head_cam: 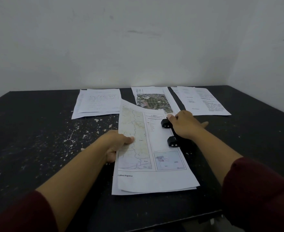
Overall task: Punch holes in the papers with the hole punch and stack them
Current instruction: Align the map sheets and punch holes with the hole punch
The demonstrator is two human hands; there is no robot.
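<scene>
The left hand (pixel 119 144) pinched the left edge of the map papers (pixel 154 164), thumb on top and the other fingers curled under the sheets. These few sheets lay together on the black table (pixel 37 139), their far end lifted and curling just beyond the thumb. Their right edge was tucked into the black hole punch (pixel 170 133), whose two punch heads sat on the paper. The right hand (pixel 184 125) lay palm-down over the punch, fingers spread and fairly straight, pressing on it; one fingertip rested on the farther head, while the nearer head showed just short of the wrist. Beyond the right hand lay a sheet with an aerial photo (pixel 152 101), partly covered by the lifted map page. Farther right of it sat a pile of text pages (pixel 203 102), and beyond the left hand another paper pile (pixel 97 102), all flat near the white wall (pixel 138 39)
</scene>
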